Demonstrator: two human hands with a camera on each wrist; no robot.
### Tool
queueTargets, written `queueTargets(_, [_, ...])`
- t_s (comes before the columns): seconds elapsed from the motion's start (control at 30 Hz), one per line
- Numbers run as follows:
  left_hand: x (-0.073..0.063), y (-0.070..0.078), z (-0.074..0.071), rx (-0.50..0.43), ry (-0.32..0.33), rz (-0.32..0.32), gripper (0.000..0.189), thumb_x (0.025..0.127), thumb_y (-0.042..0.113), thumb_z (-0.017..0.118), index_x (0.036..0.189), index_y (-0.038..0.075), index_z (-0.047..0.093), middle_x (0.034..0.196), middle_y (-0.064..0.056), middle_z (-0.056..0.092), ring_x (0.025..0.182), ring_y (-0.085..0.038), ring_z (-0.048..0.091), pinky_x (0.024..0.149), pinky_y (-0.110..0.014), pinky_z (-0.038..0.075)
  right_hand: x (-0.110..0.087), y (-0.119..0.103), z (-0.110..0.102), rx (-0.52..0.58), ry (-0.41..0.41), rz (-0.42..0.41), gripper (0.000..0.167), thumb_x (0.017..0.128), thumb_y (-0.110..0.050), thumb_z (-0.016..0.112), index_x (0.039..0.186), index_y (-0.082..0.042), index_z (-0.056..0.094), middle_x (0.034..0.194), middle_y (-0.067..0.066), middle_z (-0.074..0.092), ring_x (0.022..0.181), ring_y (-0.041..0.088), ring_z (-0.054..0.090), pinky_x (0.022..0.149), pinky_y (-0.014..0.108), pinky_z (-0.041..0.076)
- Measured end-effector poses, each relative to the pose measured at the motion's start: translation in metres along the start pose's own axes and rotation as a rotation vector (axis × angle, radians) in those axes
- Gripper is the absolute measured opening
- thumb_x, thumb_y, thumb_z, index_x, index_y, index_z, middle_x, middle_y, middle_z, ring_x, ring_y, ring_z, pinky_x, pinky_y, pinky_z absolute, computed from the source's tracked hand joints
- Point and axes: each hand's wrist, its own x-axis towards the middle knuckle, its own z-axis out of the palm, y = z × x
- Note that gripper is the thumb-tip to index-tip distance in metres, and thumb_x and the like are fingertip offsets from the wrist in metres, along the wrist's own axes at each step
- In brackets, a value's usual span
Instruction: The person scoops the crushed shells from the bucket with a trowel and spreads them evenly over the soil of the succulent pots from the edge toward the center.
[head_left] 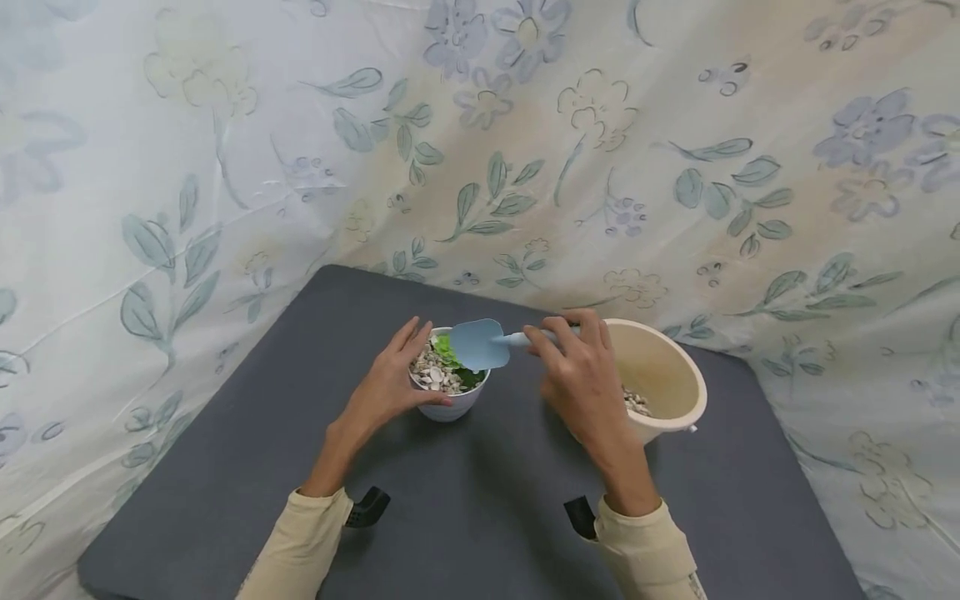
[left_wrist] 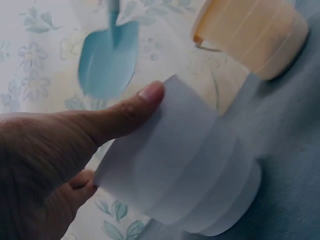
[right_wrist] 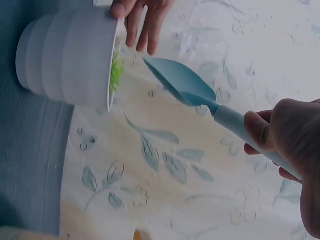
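Note:
A ribbed white plant pot (head_left: 453,408) stands upright on the table, filled with pale pebbles (head_left: 431,377), bright green leaves (head_left: 444,348) and a darker green patch (head_left: 471,380). My left hand (head_left: 386,379) holds it at the rim, thumb (left_wrist: 132,107) along the near wall and fingers on the far left side. In my right hand (head_left: 585,375) is the handle of a light blue trowel (head_left: 480,343), gripped between thumb and fingers. Its tilted blade hangs above the pot's right side, apart from the rim in the right wrist view. No pebbles show on the blade.
A cream bucket (head_left: 660,367) stands at the right, beyond my right hand, with pale pebbles (head_left: 636,402) at its bottom. Both stand on a dark grey table (head_left: 480,508). Flower-patterned cloth (head_left: 480,125) hangs behind the table's far edge. Black wrist mounts (head_left: 367,507) stick out at both sleeves.

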Motion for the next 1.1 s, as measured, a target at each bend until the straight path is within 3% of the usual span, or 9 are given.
queueTargets(0.17, [0.01, -0.014, -0.014, -0.014, -0.127, 0.01, 0.127, 0.07, 0.034, 0.098, 0.169, 0.014, 0.02, 0.174, -0.023, 0.018, 0.158, -0.05, 0.026, 0.115, -0.071, 0.039, -0.016, 0.017, -0.01, 0.01, 0.037, 0.085, 0.02, 0.088, -0.001, 0.081, 0.108, -0.003, 0.082, 0.099, 0.018, 0.075, 0.102, 0.041, 0.056, 0.082, 0.052, 0.049])
queueTargets(0.4, [0.026, -0.034, -0.039, -0.109, -0.306, 0.11, 0.14, 0.066, 0.026, 0.1, 0.17, 0.017, 0.008, 0.176, -0.017, 0.018, 0.156, -0.042, 0.036, 0.118, -0.069, 0.037, -0.043, 0.048, -0.029, -0.047, 0.099, 0.162, 0.016, 0.092, -0.009, 0.078, 0.104, 0.001, 0.081, 0.096, 0.02, 0.074, 0.093, 0.044, 0.053, 0.086, 0.056, 0.046])
queueTargets(0.53, [0.035, -0.037, -0.047, -0.143, -0.42, 0.159, 0.141, 0.067, 0.028, 0.099, 0.171, 0.022, 0.004, 0.178, -0.01, 0.009, 0.163, -0.041, 0.018, 0.123, -0.069, 0.029, -0.062, 0.067, -0.044, -0.063, 0.133, 0.232, 0.015, 0.091, -0.007, 0.078, 0.103, 0.002, 0.081, 0.095, 0.023, 0.074, 0.091, 0.046, 0.053, 0.085, 0.057, 0.044])
queueTargets(0.63, [0.039, -0.032, -0.046, -0.165, -0.451, 0.17, 0.137, 0.069, 0.03, 0.098, 0.17, 0.028, 0.006, 0.179, -0.005, 0.008, 0.165, -0.041, 0.01, 0.124, -0.071, 0.026, -0.077, 0.084, -0.058, -0.084, 0.12, 0.275, 0.016, 0.091, -0.003, 0.077, 0.104, 0.005, 0.08, 0.094, 0.026, 0.073, 0.09, 0.048, 0.051, 0.084, 0.056, 0.04])
queueTargets(0.8, [0.048, 0.0, -0.021, -0.159, -0.35, 0.235, 0.107, 0.085, 0.035, 0.088, 0.169, 0.025, 0.023, 0.176, -0.007, 0.023, 0.162, -0.039, 0.023, 0.121, -0.07, 0.033, -0.098, 0.11, -0.08, -0.134, 0.063, 0.348, 0.016, 0.091, 0.005, 0.075, 0.106, 0.01, 0.078, 0.094, 0.03, 0.072, 0.089, 0.047, 0.05, 0.084, 0.055, 0.035])
queueTargets(0.97, [0.057, 0.046, 0.023, -0.158, -0.26, 0.348, 0.085, 0.091, 0.031, 0.082, 0.163, 0.018, 0.039, 0.17, -0.011, 0.037, 0.156, -0.036, 0.039, 0.119, -0.06, 0.042, -0.115, 0.126, -0.089, -0.179, 0.05, 0.371, 0.014, 0.09, 0.004, 0.075, 0.103, 0.009, 0.079, 0.091, 0.03, 0.072, 0.085, 0.047, 0.05, 0.081, 0.055, 0.036])
queueTargets(1.1, [0.062, 0.078, 0.06, -0.172, -0.212, 0.374, 0.077, 0.093, 0.033, 0.081, 0.16, 0.019, 0.046, 0.166, -0.009, 0.044, 0.154, -0.031, 0.045, 0.12, -0.054, 0.044, -0.123, 0.133, -0.087, -0.219, 0.015, 0.367, 0.013, 0.088, 0.003, 0.078, 0.1, 0.007, 0.079, 0.088, 0.028, 0.072, 0.083, 0.045, 0.05, 0.079, 0.054, 0.038])
